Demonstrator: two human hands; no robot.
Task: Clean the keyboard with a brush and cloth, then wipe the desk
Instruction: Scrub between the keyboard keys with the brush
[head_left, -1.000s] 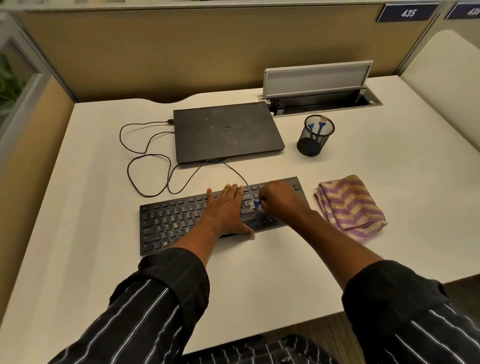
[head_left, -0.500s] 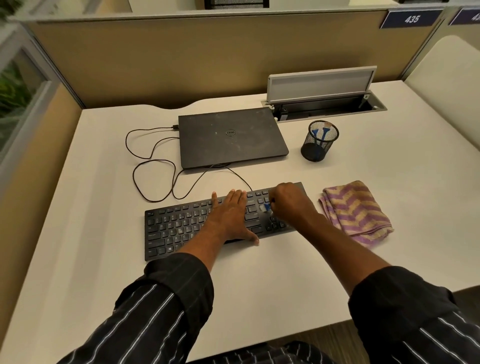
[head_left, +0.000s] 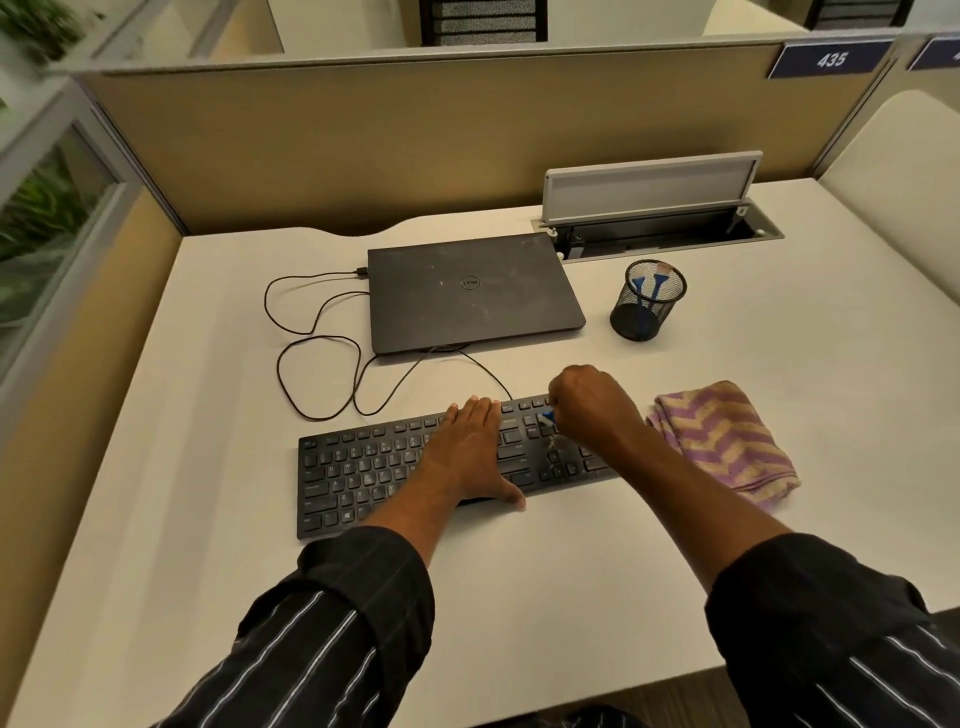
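A black keyboard (head_left: 363, 467) lies on the white desk (head_left: 519, 597). My left hand (head_left: 472, 452) rests flat on the keyboard's middle, fingers straight and thumb at the front edge. My right hand (head_left: 592, 402) is curled around a small blue-handled brush (head_left: 546, 417), whose bristles touch the keys on the keyboard's right part. Most of the brush is hidden in my fist. A folded purple and tan striped cloth (head_left: 722, 439) lies on the desk just right of the keyboard, untouched.
A shut black laptop (head_left: 470, 291) sits behind the keyboard, with looping black cables (head_left: 311, 358) to its left. A black mesh cup (head_left: 647, 301) holding blue-handled brushes stands at the back right. An open cable hatch (head_left: 654, 208) lies by the partition.
My right hand with the brush has shifted a little toward the keyboard's far right edge. My left hand stays flat on the keys. The camera has tilted up slightly.
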